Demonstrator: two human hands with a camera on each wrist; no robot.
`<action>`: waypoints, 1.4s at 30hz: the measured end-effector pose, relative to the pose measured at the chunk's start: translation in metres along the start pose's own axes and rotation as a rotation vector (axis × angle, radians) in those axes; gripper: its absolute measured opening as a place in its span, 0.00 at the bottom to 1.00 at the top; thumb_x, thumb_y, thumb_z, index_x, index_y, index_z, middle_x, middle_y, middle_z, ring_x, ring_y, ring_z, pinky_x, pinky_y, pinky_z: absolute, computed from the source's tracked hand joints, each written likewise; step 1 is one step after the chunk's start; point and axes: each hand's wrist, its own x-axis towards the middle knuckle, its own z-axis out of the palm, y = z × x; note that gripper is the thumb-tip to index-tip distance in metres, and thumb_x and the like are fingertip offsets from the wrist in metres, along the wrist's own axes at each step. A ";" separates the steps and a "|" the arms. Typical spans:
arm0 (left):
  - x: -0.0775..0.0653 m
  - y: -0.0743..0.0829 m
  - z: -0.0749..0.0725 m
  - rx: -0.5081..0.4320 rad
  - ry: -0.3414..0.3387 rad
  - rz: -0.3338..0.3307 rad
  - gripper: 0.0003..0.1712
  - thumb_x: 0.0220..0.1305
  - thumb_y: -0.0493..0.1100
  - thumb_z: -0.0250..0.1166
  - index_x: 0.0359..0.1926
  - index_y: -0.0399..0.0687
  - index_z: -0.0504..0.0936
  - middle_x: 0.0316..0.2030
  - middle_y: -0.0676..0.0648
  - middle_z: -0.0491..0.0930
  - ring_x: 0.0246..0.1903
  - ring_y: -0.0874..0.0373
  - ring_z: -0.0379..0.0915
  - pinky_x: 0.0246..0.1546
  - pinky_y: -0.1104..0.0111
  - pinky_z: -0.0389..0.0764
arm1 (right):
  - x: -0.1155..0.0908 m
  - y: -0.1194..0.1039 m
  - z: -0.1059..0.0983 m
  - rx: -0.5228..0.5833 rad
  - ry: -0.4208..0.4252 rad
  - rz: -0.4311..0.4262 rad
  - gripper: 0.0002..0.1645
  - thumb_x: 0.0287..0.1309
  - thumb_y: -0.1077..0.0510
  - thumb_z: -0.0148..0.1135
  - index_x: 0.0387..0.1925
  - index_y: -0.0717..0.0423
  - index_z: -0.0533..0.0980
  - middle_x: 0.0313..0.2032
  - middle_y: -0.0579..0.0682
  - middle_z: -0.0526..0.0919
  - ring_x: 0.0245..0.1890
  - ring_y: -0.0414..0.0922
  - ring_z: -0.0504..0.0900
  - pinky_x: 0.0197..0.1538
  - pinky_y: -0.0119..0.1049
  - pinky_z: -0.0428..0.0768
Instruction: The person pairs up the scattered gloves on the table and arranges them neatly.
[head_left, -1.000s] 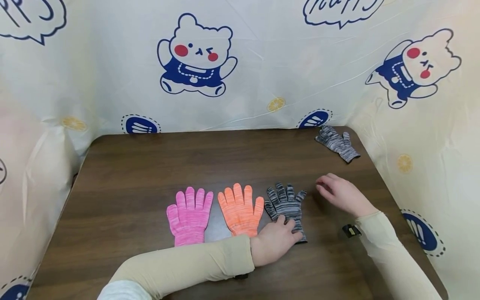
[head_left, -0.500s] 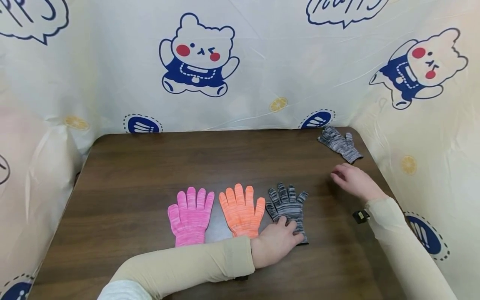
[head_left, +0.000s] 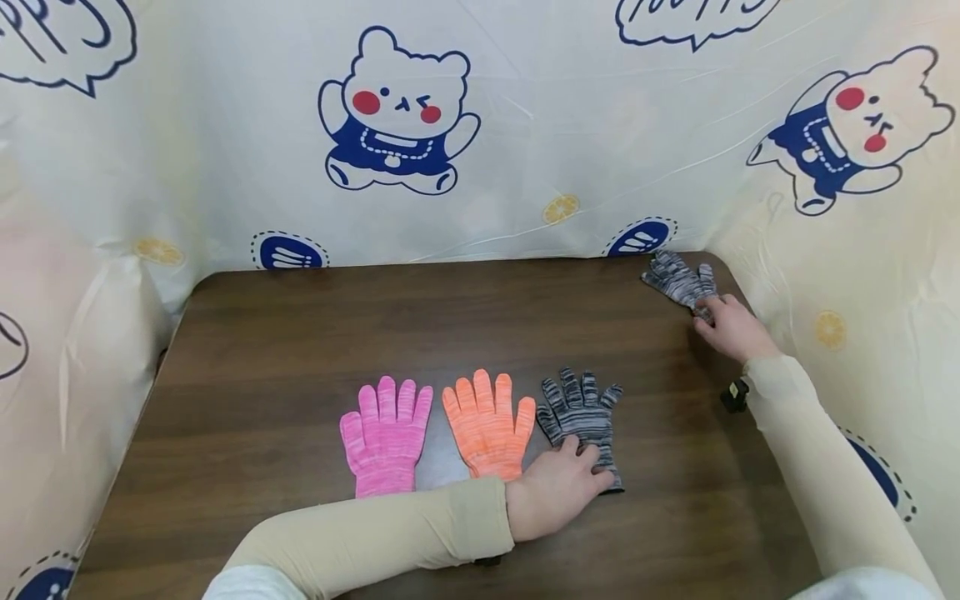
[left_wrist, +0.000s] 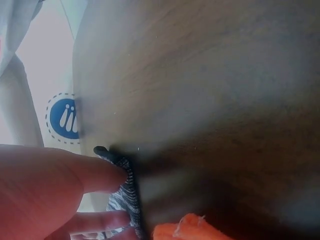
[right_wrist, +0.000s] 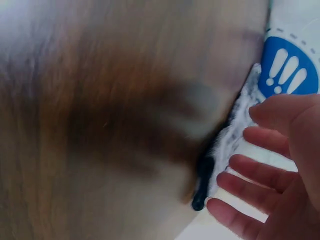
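My left hand (head_left: 557, 490) rests on the lower part of a grey-and-black striped knit glove (head_left: 583, 417), which lies flat with its fingers spread. In the left wrist view, the thumb and fingertips touch that striped glove (left_wrist: 129, 197) without curling round it. At the far right of the table, my right hand (head_left: 735, 328) reaches the cuff end of a second striped glove (head_left: 675, 279). Its fingers (right_wrist: 255, 187) are spread and loosely extended beside the glove (right_wrist: 235, 125) in the right wrist view. A pink glove (head_left: 386, 442) and an orange glove (head_left: 489, 421) lie left of the near striped one.
The brown wooden table (head_left: 300, 333) has a printed sheet (head_left: 510, 150) standing along its back and sides. My left forearm (head_left: 375, 529) crosses in front of the pink and orange gloves, covering their lower ends. The far glove lies close to the back right corner.
My right hand has moved away and to the right, from beside the near striped glove to the far one. The left hand stays on the near striped glove.
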 end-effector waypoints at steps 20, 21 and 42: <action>0.003 -0.001 0.001 0.040 -0.007 0.025 0.16 0.75 0.47 0.64 0.60 0.69 0.81 0.51 0.55 0.78 0.46 0.59 0.73 0.30 0.74 0.81 | -0.011 0.007 0.013 -0.046 0.028 -0.207 0.14 0.61 0.72 0.56 0.49 0.65 0.72 0.37 0.68 0.82 0.36 0.65 0.82 0.42 0.63 0.78; 0.003 -0.002 0.001 0.035 -0.006 0.025 0.16 0.75 0.47 0.64 0.60 0.69 0.81 0.51 0.55 0.78 0.46 0.59 0.73 0.30 0.74 0.81 | -0.013 0.007 0.014 -0.044 0.034 -0.220 0.15 0.61 0.72 0.56 0.49 0.64 0.72 0.38 0.68 0.82 0.36 0.64 0.82 0.42 0.62 0.78; -0.001 -0.001 -0.002 0.052 -0.025 -0.002 0.17 0.76 0.48 0.63 0.61 0.69 0.79 0.54 0.55 0.77 0.47 0.59 0.73 0.30 0.75 0.81 | -0.051 -0.019 0.023 0.014 -0.119 -0.304 0.32 0.64 0.70 0.60 0.69 0.64 0.68 0.27 0.51 0.72 0.23 0.43 0.67 0.28 0.42 0.70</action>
